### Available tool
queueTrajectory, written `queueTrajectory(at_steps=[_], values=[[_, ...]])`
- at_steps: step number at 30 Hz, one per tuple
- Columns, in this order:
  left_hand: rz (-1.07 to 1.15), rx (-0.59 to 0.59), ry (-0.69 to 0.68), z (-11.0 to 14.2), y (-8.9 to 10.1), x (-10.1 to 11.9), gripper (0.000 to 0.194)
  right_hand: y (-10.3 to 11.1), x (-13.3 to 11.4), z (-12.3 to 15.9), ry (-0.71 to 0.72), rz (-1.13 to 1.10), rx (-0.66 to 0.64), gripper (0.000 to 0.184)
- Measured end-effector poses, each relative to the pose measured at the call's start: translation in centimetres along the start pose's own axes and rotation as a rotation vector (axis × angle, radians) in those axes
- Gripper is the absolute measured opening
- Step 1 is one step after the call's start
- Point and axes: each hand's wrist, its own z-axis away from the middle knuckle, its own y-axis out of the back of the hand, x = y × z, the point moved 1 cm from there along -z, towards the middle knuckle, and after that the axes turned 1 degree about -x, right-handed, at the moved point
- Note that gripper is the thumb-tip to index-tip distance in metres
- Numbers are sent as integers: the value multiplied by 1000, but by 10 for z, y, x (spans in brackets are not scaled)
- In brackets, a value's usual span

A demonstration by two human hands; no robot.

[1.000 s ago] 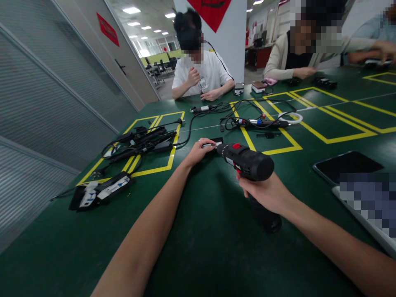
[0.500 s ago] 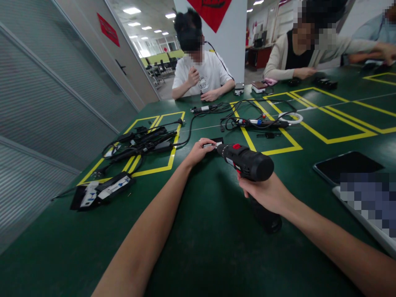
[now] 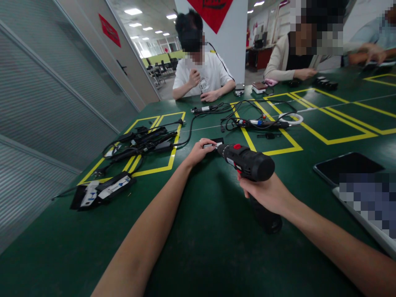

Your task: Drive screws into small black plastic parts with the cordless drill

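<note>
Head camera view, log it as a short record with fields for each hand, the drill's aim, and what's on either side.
Right hand: grips the drill by its handle
Left hand: at a small part, grip partly hidden
Drill aim: front end toward the small part; exact contact too small to tell
Left side: pile of black cords, mostly inside a yellow outline
Right side: dark flat device

- Cordless drill (image 3: 251, 161): black with red accents
- Small workpiece (image 3: 220, 140): apparently black and whitish, though partly hidden
- Tabletop (image 3: 198, 239): dark green
- Tape outlines (image 3: 154, 171): yellow
</note>
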Motion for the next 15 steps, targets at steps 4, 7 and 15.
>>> queueTrajectory(at_steps=[4,7,15], values=[[13,-4,-3,0,0,-2,27,0,-1,-1,-3,-4,-3,11],[13,-5,6,0,-1,-2,27,0,-2,-1,-21,5,3,10],[-9,0,-9,1,-1,-4,26,0,-1,-1,-22,-4,12,9]])
